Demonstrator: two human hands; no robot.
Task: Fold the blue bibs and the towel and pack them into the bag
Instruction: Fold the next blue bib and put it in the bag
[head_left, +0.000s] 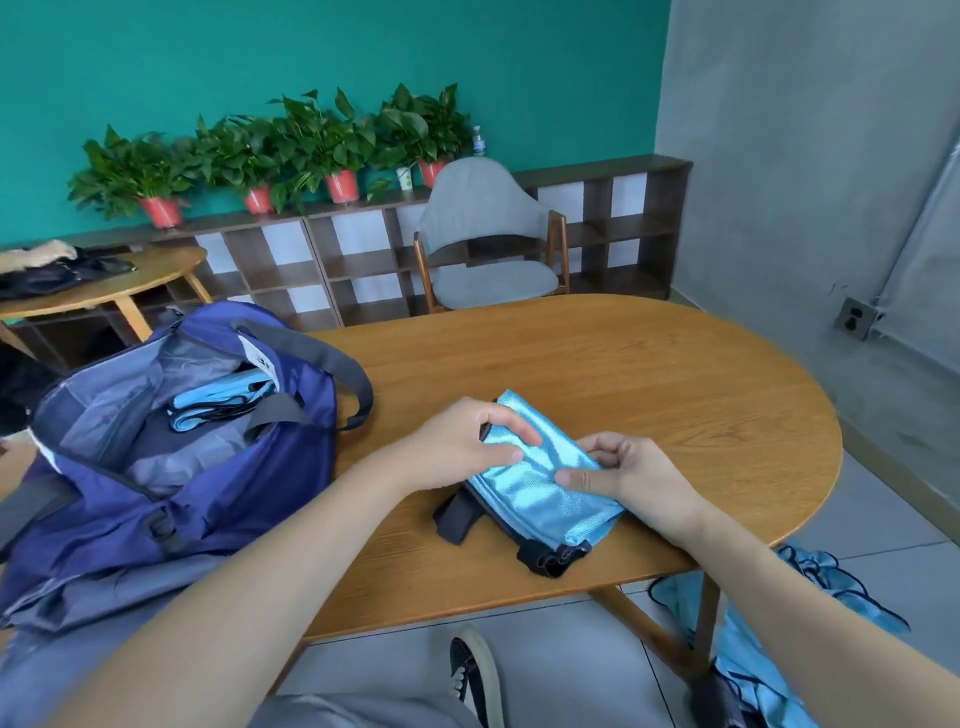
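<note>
A folded light-blue bib (540, 499) with black trim and black straps lies on the wooden table (649, 384) near its front edge. My left hand (467, 441) pinches the bib's upper left edge between thumb and fingers. My right hand (618, 470) holds its right side, thumb on top. The open dark-blue bag (171, 467) stands at the table's left end, with another folded blue bib (218, 402) inside it.
More blue fabric (769, 639) hangs low at the right, under the table's edge. A grey chair (488, 244) stands behind the table, before shelving with potted plants. A small round table (104, 280) with dark items is at the far left.
</note>
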